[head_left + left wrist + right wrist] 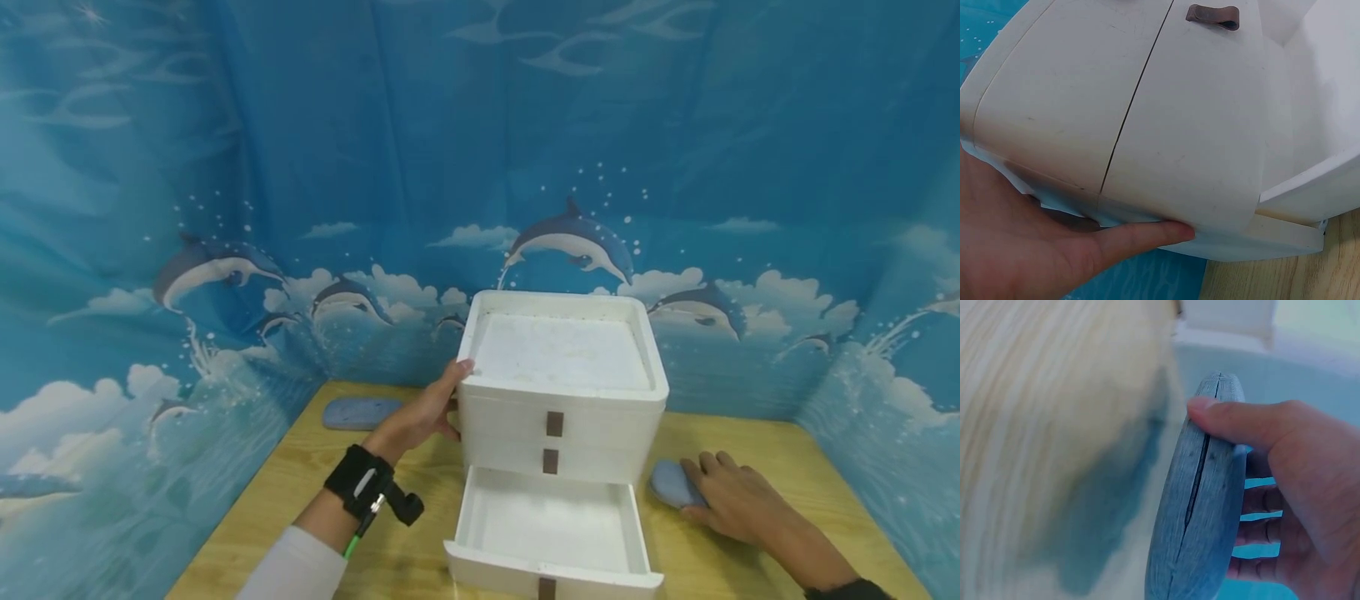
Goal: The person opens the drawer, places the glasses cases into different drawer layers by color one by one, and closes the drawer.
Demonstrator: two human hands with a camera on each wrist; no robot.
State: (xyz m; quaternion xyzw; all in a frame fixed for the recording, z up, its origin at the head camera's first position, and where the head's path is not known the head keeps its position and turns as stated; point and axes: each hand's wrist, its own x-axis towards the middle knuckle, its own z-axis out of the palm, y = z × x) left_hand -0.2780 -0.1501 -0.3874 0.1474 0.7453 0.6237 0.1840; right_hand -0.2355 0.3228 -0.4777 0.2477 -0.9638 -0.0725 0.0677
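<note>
A white drawer unit (555,346) with a tray-like top stands in the middle of the head view. Its bottom drawer (547,517) is pulled out and looks bare inside; the two drawers above are closed. My left hand (420,417) rests against the unit's left side, with fingertips at the top rim. In the left wrist view the thumb (1147,236) lies straight along the side; the other fingers are mostly hidden. To the right of the unit, my right hand (738,500) grips a grey-blue glasses case (1194,494) with a dark seam, thumb across one edge.
Another grey-blue, long rounded item (360,412) lies on the wooden table (405,558) at the back left. Brown pull tabs (554,423) stick out from the drawer fronts. A blue dolphin-print curtain (420,167) encloses the back and sides.
</note>
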